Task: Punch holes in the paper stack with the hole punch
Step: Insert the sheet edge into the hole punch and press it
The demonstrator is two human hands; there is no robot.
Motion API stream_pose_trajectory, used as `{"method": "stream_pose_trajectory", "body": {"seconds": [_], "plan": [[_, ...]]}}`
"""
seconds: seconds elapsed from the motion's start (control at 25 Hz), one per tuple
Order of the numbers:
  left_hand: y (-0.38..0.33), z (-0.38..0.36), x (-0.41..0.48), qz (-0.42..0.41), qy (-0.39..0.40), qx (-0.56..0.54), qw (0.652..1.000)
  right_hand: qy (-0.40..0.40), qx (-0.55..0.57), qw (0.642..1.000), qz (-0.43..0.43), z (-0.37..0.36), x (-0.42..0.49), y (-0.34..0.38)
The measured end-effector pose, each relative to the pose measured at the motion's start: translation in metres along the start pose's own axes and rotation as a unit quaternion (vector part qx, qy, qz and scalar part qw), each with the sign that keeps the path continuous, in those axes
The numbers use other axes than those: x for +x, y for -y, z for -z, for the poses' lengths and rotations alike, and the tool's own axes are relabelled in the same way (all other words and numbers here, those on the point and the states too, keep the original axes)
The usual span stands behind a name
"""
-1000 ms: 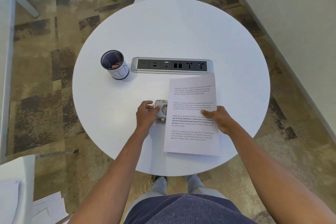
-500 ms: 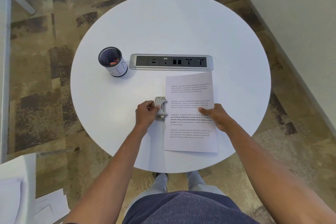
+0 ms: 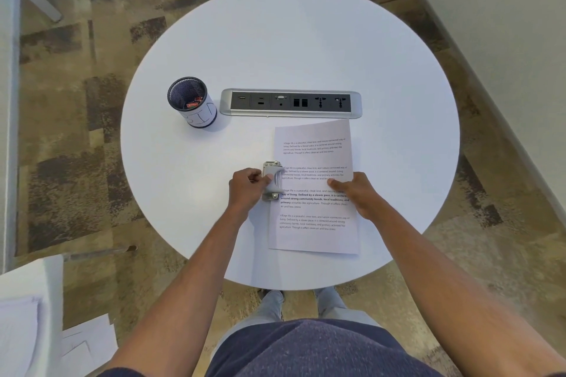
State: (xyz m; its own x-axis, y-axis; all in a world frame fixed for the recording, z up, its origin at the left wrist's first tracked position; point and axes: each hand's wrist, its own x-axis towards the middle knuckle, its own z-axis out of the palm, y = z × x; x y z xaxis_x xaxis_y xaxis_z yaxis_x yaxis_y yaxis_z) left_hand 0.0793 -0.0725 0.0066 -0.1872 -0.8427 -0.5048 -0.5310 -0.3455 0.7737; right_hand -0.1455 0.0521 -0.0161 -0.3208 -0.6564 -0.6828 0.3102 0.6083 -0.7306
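Note:
A stack of white printed paper point(image 3: 315, 223) lies flat on the round white table point(image 3: 306, 49), near its front edge. A small silver hole punch point(image 3: 272, 181) sits over the middle of the stack's left edge. My left hand point(image 3: 248, 190) grips the punch from the left, thumb on its lever. My right hand point(image 3: 358, 193) rests flat on the sheet's right half, fingers spread and pressing it to the table.
A grey power and data socket strip point(image 3: 291, 103) is set into the table just beyond the paper. A black mesh cup point(image 3: 191, 101) with small items inside stands left of it. Loose sheets point(image 3: 88, 343) lie on the floor at lower left.
The punch and my left hand have shifted slightly right, further onto the paper's left edge. My right hand stays pressed on the sheet.

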Motion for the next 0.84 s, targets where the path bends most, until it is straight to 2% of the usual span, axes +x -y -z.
{"method": "stream_pose_trajectory", "body": {"seconds": [0.44, 0.64, 0.84], "plan": [[0.013, 0.008, 0.009, 0.059, -0.020, 0.104, 0.993, -0.001, -0.033, 0.999, -0.003, -0.002, 0.006, 0.000], [0.004, 0.009, 0.008, 0.098, -0.030, 0.179, 0.978, -0.005, -0.040, 0.999, -0.005, -0.003, 0.009, -0.001], [0.010, 0.005, 0.013, 0.128, -0.050, 0.210, 0.968, -0.001, -0.052, 0.999, 0.000, -0.003, 0.012, -0.002]]}}
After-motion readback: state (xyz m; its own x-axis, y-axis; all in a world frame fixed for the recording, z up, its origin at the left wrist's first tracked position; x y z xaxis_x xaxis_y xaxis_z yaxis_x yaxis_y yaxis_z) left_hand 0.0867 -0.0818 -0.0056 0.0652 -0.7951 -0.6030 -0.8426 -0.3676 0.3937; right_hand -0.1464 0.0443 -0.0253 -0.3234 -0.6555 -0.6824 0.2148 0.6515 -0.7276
